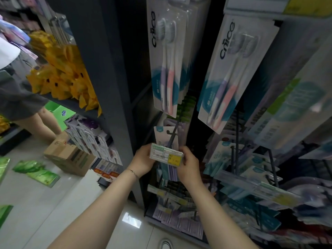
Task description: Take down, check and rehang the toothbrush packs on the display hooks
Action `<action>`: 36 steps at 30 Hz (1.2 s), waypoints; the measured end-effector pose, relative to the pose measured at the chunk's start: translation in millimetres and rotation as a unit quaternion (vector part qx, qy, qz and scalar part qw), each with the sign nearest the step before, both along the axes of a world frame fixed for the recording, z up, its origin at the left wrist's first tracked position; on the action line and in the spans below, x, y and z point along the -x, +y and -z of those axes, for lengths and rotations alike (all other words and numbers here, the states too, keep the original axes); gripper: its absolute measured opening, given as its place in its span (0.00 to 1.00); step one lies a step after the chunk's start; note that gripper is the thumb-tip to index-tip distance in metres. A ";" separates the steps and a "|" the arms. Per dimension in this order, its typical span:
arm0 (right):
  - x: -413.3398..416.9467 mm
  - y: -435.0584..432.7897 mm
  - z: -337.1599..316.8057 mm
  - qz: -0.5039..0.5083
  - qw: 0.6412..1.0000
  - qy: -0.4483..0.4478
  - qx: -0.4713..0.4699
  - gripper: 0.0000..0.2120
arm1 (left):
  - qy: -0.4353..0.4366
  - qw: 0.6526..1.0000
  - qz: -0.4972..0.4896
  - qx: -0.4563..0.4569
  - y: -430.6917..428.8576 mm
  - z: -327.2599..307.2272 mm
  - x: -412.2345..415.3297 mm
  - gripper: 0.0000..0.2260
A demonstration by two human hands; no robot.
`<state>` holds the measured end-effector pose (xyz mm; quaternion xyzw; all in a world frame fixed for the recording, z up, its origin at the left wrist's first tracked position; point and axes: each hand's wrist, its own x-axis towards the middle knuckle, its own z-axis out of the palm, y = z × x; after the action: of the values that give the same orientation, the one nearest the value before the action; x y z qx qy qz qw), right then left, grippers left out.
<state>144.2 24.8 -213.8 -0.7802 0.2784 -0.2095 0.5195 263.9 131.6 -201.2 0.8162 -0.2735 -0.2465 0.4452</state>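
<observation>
A dark display hook (172, 135) slopes down toward me and carries a price tag holder (166, 155) at its tip. My left hand (143, 160) grips the tag's left end and my right hand (188, 166) grips its right end. Behind the tag a pale toothbrush pack (161, 135) hangs on the same hook, and more packs hang below, partly hidden by my hands. Two large white toothbrush packs hang higher up, one (166, 60) above my hands, the other (235, 72) to the right.
A dark shelf upright (111, 69) stands left of the hooks. Yellow bags (62, 69) fill the left shelf; a cardboard box (68, 155) and green packs (36, 171) lie on the floor. Someone's legs (45, 123) are at far left. More hooks with packs (251, 162) crowd the right.
</observation>
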 end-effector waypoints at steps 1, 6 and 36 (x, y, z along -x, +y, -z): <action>-0.1 -0.1 1.2 0.002 1.000 0.006 0.007 0.05 | 0.021 1.000 -0.005 0.011 -0.1 1.0 -0.2 0.16; -1.0 1.7 3.2 -0.002 1.000 0.016 0.017 0.06 | 0.136 0.989 -0.025 0.057 4.1 3.1 7.3 0.14; 84.6 105.1 7.2 -0.014 0.989 0.135 -0.062 0.06 | 0.144 0.984 0.024 0.098 118.6 14.0 75.8 0.06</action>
<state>59.6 130.0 -221.0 -0.7718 0.3469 -0.0773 0.5272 188.1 250.2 -215.2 0.7177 -0.2488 -0.3440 0.5520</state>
